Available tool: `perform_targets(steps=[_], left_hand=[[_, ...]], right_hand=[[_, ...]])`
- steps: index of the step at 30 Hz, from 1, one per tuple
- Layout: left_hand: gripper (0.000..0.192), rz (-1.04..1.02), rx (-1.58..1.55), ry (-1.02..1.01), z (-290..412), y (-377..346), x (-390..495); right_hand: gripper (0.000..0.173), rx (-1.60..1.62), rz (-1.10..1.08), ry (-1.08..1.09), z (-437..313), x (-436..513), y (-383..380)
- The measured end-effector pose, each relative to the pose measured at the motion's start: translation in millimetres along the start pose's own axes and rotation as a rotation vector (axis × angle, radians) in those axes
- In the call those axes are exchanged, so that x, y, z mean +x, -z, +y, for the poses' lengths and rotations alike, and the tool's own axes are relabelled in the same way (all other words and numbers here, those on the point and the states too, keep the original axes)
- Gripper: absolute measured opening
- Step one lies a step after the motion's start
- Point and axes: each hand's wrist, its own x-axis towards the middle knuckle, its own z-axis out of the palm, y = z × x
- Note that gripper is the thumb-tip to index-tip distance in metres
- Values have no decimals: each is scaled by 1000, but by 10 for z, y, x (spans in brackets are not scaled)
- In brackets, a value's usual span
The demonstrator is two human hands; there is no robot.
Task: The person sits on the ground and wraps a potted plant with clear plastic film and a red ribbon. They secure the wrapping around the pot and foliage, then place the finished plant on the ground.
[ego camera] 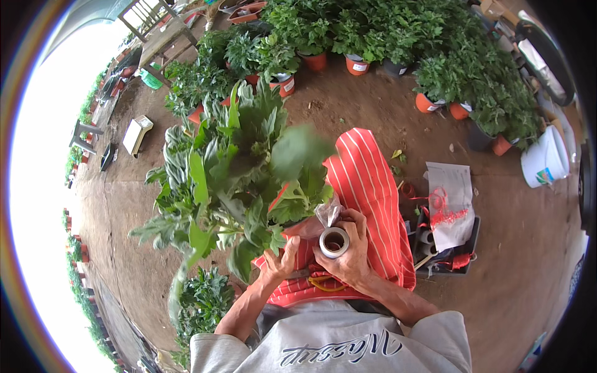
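Observation:
A large leafy potted plant [233,172], seemingly a chrysanthemum, stands before me over my lap. Leaves cover most of its pot [303,227]. My left hand [281,262] is at the near side of the pot, thumb raised, its fingers partly hidden under leaves; whether it grips the pot is unclear. In my right hand [352,256] is a roll of clear film [334,242], its hollow core facing up. A bunched strip of film [329,212] runs from the roll towards the pot. A red striped cloth [368,186] covers my legs, with a yellow-handled tool [326,284] on it.
To my right, a black crate [472,252] holds rolls, red string [440,210] and a paper sheet [450,186]. Potted plants [396,32] line the far side. A white bucket [545,158] stands right; a small plant [205,298], a stool [86,135] and wooden chair [163,39] are left.

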Motion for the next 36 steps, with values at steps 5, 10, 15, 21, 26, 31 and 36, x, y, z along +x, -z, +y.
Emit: perform_targets(steps=[5,10,15,21,26,31,36], left_hand=[[77,217,-643,271,115,116,607],[59,364,-1120,390,143,270,1225],[40,230,-933,536,197,451,1551],[37,412,-417,345,409,531,1715],[53,65,-495,-83,539,714,1874],[72,-102,-347,-217,548,762,1913],[90,-221,-364,-273,584,795,2029]], right_hand=[[54,40,10,-55,21,84,43],[52,184,-121,-150,246,304,166],[71,465,-154,-496,440,501,290],[80,369,-192,-580,366,722,384],[88,429,-187,-327,758,590,351],[91,521,-202,-245,1102,477,403],[91,793,-239,-295,1099,447,431]])
